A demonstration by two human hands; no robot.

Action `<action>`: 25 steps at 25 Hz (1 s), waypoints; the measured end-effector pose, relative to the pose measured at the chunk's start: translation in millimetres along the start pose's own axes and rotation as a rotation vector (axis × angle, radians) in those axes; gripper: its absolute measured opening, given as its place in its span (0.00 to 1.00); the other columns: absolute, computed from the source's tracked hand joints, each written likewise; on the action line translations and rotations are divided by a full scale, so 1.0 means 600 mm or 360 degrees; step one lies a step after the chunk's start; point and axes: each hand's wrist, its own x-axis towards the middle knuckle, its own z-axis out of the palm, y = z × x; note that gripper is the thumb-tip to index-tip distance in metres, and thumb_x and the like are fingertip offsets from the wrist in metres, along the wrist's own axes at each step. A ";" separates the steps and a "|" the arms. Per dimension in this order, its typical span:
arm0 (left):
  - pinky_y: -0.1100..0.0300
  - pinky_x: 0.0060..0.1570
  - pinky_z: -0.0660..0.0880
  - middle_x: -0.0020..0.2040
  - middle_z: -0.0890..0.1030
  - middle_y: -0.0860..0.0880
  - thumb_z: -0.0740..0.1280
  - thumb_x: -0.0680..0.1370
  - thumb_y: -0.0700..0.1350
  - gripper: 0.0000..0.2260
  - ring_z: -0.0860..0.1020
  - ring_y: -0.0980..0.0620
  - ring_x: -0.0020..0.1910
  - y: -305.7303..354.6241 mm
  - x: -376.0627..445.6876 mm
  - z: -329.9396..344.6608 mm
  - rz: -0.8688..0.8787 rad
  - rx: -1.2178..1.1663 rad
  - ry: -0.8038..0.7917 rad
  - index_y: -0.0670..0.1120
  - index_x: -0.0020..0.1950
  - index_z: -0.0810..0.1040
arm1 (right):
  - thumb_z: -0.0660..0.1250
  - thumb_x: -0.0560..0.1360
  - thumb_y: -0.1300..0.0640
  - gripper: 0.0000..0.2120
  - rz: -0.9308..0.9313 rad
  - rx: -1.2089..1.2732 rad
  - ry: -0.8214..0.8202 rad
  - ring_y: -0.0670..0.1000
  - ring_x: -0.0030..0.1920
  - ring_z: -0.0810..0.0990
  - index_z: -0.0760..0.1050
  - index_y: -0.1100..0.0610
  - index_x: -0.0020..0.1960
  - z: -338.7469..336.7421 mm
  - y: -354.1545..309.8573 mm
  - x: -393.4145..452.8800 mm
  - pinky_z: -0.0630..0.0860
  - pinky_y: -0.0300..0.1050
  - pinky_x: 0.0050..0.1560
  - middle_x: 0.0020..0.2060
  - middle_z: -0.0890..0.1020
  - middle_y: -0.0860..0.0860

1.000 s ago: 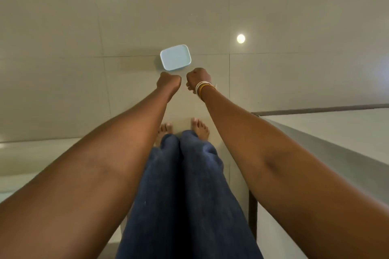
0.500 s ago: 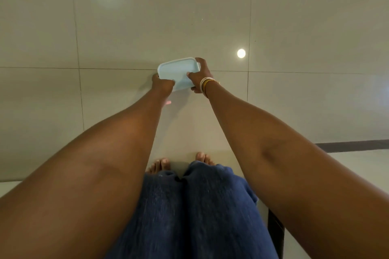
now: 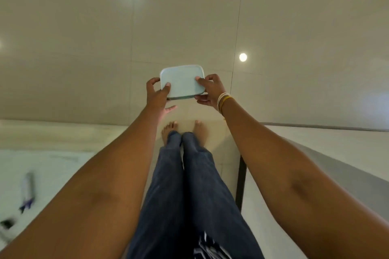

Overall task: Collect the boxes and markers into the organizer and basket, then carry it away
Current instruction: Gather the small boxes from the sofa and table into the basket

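I hold the pale blue lidded box above the glossy tiled floor, left hand and right hand each pinching an end; such light edge grips could let it slip. A white surface at left carries blurred markers.

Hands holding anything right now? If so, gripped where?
Yes. Both hands hold the pale blue box above the floor: left hand on its left short end, right hand on its right short end, thumbs on the lid, other fingers wrapping the sides.
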 end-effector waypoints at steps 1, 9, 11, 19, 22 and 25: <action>0.39 0.58 0.71 0.64 0.69 0.45 0.64 0.80 0.43 0.14 0.73 0.39 0.62 0.010 -0.051 -0.009 0.0015 -0.0049 -0.0004 0.56 0.62 0.65 | 0.69 0.75 0.49 0.13 0.0003 0.0003 -0.0033 0.55 0.34 0.82 0.65 0.49 0.52 0.000 -0.008 -0.051 0.81 0.53 0.47 0.49 0.78 0.54; 0.45 0.55 0.72 0.65 0.71 0.46 0.66 0.78 0.45 0.17 0.72 0.40 0.61 -0.021 -0.269 -0.075 0.0170 -0.0419 -0.0018 0.53 0.67 0.72 | 0.72 0.68 0.43 0.30 -0.0070 -0.0489 -0.0305 0.54 0.39 0.80 0.67 0.47 0.67 0.020 0.022 -0.267 0.79 0.54 0.50 0.47 0.80 0.53; 0.45 0.53 0.74 0.62 0.73 0.47 0.66 0.78 0.46 0.16 0.73 0.41 0.59 -0.062 -0.307 -0.096 0.0186 -0.0517 0.0020 0.53 0.66 0.74 | 0.73 0.67 0.42 0.31 -0.0075 -0.0673 -0.0388 0.56 0.47 0.82 0.68 0.49 0.66 0.030 0.051 -0.291 0.79 0.58 0.52 0.53 0.80 0.54; 0.43 0.59 0.71 0.65 0.72 0.46 0.65 0.76 0.59 0.23 0.71 0.45 0.65 -0.262 -0.424 -0.228 0.0091 -0.0868 0.0396 0.52 0.68 0.71 | 0.76 0.70 0.49 0.25 -0.0093 -0.0858 -0.0591 0.62 0.56 0.80 0.66 0.55 0.58 0.116 0.218 -0.372 0.83 0.59 0.47 0.60 0.77 0.59; 0.45 0.59 0.73 0.65 0.71 0.44 0.61 0.79 0.57 0.21 0.71 0.45 0.62 -0.364 -0.457 -0.320 -0.0118 -0.1019 0.0646 0.49 0.69 0.70 | 0.76 0.69 0.48 0.27 -0.0172 -0.1095 -0.0650 0.61 0.58 0.79 0.66 0.54 0.59 0.204 0.296 -0.411 0.83 0.59 0.47 0.62 0.75 0.58; 0.46 0.55 0.72 0.68 0.71 0.44 0.57 0.81 0.51 0.18 0.71 0.45 0.62 -0.471 -0.483 -0.423 -0.0332 -0.1236 0.0856 0.47 0.70 0.69 | 0.76 0.69 0.49 0.31 -0.0118 -0.1251 -0.0759 0.60 0.60 0.77 0.65 0.55 0.66 0.313 0.393 -0.447 0.82 0.59 0.48 0.63 0.74 0.56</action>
